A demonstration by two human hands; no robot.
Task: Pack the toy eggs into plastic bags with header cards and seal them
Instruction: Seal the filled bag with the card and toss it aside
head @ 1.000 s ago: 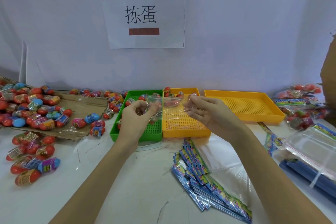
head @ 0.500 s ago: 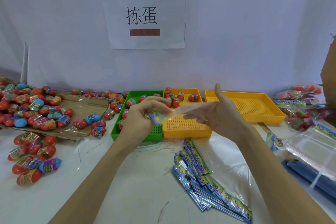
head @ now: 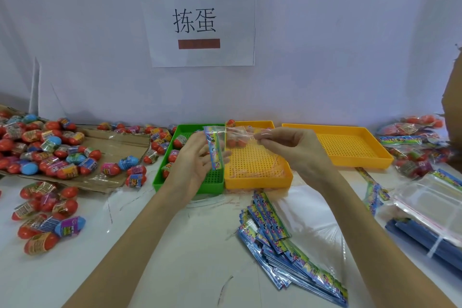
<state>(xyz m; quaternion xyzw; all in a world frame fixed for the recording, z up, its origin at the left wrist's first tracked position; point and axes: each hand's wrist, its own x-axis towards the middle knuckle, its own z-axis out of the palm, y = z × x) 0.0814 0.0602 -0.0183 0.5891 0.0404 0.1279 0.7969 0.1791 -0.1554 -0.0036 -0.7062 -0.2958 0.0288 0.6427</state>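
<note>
The white bench (head: 175, 270) carries loose toy eggs (head: 50, 155) across its left side and a fanned stack of header cards (head: 287, 245) near its front right. At mid-bench, toward the back edge, sit a green tray (head: 217, 180), a yellow tray (head: 257, 177) and a second yellow tray (head: 350, 145). Above the green and first yellow trays, the left hand (head: 195, 165) pinches a header card (head: 214, 150), held upright. The right hand (head: 295, 150) pinches the edge of a clear plastic bag (head: 242, 135).

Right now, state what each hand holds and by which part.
Left hand holds the clear plastic bag at its header card end. Right hand pinches the bag's opposite top edge with its fingers.
</note>
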